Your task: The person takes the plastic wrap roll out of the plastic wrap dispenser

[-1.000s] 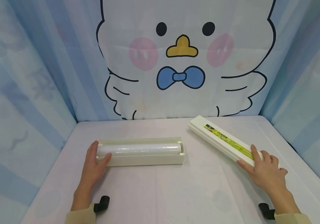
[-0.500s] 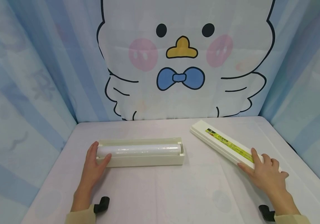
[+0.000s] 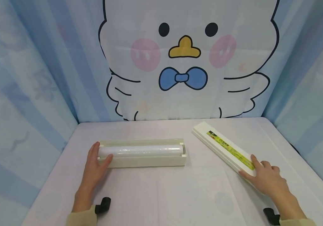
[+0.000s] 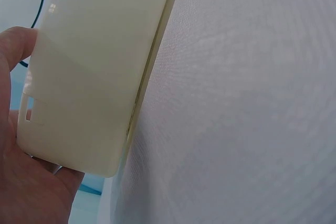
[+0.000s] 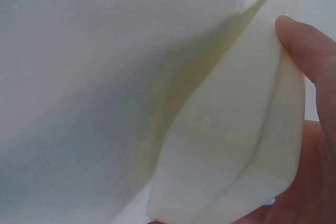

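Note:
A cream cling film box (image 3: 147,162) lies open on the table, with a roll of clear-wrapped film (image 3: 150,150) along its inside. At the box's left end my left hand (image 3: 92,171) grips it, thumb on the front wall; the left wrist view shows the box wall (image 4: 94,72) close up. To the right, the long white lid (image 3: 215,145) with a yellow-green label (image 3: 230,150) lies slanted. My right hand (image 3: 270,180) holds its near end, thumb on one side and fingers across the other. In the right wrist view, the lid's end (image 5: 226,114) sits in that grip.
A white cloth covers the table (image 3: 161,194). Behind stands a curtain (image 3: 184,100) with a cartoon figure, and blue-white curtains (image 3: 23,94) flank both sides. A black wrist mount (image 3: 103,205) sticks out near each sleeve.
The lid's far end has come slightly down and toward me, and my right hand has shifted a little nearer with it. My left hand and the box have stayed put.

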Tool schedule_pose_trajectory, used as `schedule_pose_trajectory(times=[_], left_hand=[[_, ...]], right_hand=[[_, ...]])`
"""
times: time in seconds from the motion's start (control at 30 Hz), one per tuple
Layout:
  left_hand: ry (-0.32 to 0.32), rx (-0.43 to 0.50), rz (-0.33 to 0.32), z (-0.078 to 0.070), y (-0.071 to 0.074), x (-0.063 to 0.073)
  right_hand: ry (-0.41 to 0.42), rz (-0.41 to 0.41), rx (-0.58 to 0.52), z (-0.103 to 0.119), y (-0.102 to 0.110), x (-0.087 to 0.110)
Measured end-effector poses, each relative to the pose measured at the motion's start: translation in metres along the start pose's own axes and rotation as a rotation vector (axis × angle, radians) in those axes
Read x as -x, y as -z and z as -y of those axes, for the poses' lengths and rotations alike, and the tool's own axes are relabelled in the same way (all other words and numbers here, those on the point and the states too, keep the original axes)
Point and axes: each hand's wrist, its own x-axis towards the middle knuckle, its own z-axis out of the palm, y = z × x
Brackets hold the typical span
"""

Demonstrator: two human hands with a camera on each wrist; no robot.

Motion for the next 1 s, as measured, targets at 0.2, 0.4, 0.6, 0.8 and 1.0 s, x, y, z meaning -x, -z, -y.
schedule_pose_trajectory(times=[0.2,0.4,0.6,0.8,1.0], left_hand=[[0.001,0.000,-0.002,-0.0013,0.0003,-0.0009],[0.009,0.005,0.006,-0.0029,0.0011,-0.0011],[0.020,0.002,0.014,-0.0036,0.0019,-0.0012],[0.011,0.011,0.012,-0.0043,0.0030,-0.0012],[0.013,0.005,0.016,-0.0047,0.0039,-0.0008]], right_hand=[[0.032,0.028,0.011,0.0007,0.0028,0.0003],[0.020,0.054,0.015,0.0042,0.0033,-0.0002],[0.001,0.080,0.027,0.0052,0.0008,-0.0013],[0.035,0.093,0.032,0.0021,0.0030,-0.0007],[0.055,0.044,0.031,0.0045,0.0089,-0.0012]])
